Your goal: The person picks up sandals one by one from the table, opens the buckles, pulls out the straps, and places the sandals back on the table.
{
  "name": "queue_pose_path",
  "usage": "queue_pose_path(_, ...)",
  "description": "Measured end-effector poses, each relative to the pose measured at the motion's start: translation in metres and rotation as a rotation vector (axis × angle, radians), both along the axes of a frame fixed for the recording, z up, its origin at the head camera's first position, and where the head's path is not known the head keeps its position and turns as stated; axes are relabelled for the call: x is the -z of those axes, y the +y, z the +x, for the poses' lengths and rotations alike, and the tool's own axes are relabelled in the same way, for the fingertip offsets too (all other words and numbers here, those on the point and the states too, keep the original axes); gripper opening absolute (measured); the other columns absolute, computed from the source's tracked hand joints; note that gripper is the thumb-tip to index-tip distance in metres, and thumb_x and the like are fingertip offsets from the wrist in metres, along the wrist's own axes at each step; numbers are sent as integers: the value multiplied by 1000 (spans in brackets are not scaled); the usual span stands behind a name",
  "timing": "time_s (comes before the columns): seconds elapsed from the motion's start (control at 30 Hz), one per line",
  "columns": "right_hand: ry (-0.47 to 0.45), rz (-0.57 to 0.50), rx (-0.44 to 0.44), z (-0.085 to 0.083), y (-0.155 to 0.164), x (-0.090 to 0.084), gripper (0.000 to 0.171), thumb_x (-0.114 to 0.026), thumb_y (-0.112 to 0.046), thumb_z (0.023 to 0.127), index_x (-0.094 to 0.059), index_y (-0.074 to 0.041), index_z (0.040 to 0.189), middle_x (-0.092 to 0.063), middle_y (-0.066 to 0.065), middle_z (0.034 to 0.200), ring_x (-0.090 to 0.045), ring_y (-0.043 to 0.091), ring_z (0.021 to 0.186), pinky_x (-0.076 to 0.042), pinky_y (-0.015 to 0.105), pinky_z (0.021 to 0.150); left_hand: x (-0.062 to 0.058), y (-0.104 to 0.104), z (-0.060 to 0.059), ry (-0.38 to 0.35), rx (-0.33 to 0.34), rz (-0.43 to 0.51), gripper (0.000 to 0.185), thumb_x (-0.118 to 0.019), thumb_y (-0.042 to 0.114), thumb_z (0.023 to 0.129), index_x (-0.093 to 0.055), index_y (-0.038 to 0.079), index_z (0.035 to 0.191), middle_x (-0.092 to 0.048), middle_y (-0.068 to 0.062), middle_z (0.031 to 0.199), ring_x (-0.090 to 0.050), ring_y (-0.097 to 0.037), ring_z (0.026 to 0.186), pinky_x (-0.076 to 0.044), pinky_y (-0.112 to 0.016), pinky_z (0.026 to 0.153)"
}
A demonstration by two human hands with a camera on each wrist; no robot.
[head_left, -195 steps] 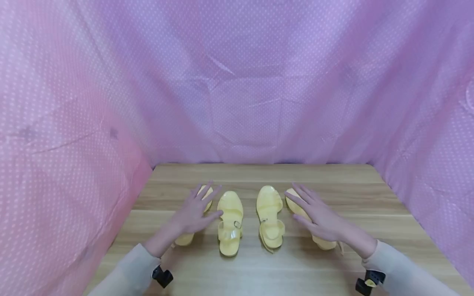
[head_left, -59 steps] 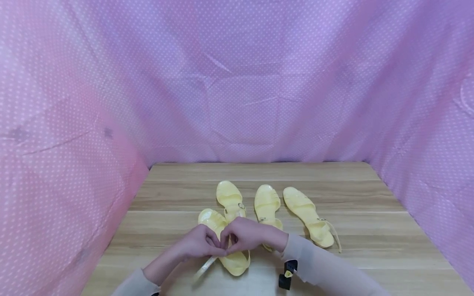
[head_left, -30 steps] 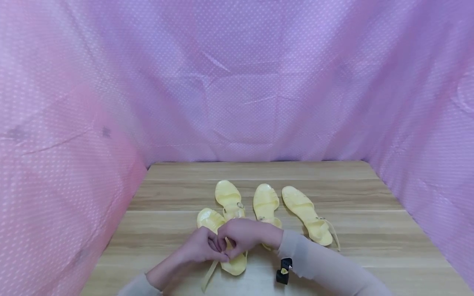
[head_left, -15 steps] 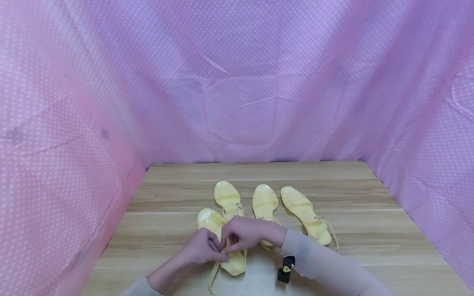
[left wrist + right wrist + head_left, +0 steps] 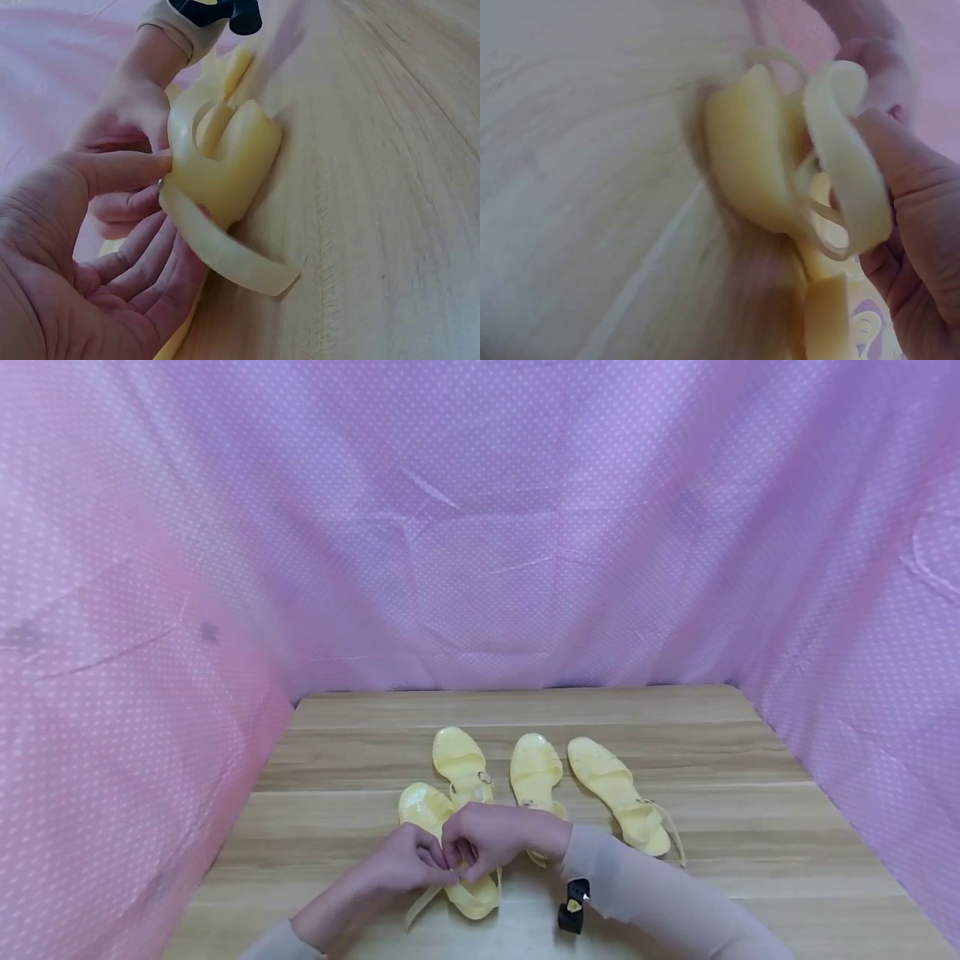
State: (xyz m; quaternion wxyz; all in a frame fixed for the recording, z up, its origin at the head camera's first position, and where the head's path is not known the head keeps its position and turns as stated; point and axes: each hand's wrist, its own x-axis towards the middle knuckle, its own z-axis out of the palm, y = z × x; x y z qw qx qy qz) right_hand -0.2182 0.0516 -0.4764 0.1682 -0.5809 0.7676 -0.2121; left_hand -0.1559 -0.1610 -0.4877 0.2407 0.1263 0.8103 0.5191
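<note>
Both hands meet over the ankle strap of a pale yellow sandal (image 5: pixel 423 806) lying toe-away at the table's near side. My left hand (image 5: pixel 405 860) pinches the strap at the sandal's left side; a loose strap end (image 5: pixel 229 259) sticks out past its fingers in the left wrist view. From the other side, my right hand (image 5: pixel 487 837) pinches the strap with thumb and curled fingers. The strap band (image 5: pixel 851 169) loops up by the right thumb in the right wrist view. Fingers hide the buckle area. Behind it is a second yellow sandal (image 5: pixel 456 753), partly covered by the right hand.
Two more yellow sandals lie to the right: one upright-set sandal (image 5: pixel 535 762), partly behind the right wrist, and one slanted sandal (image 5: pixel 600 767) with its strap undone. The wooden table (image 5: pixel 750 827) is enclosed by pink dotted cloth (image 5: pixel 487 543).
Earlier, both hands lay spread over the outer sandals. Since then the left sandal came nearer and both hands took its strap. Over the last second, the loose strap end has shifted slightly.
</note>
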Motion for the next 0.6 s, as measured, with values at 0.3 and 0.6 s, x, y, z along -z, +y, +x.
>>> queue_pose_path(0.3,-10,-36,-13,0,6,-2,18,-80,-6,84,-70,-12,98,-70,-5,87,-53,-14,68,-49,4,64,-2,2,-3,-43,7,6,19,-89,7,78,-73,0,86,-74,2,73,-64,-9,69,-47,-19,60)
queue_pose_path(0.6,-69,-91,33,-2,11,2,13,-85,-9,89,-79,-10,101,-77,-2,88,-55,-19,72,-54,6,68,-6,-1,-2,-61,14,-9,21,-90,4,77,-72,-1,87,-80,-9,81,-73,-13,74,-56,-24,66)
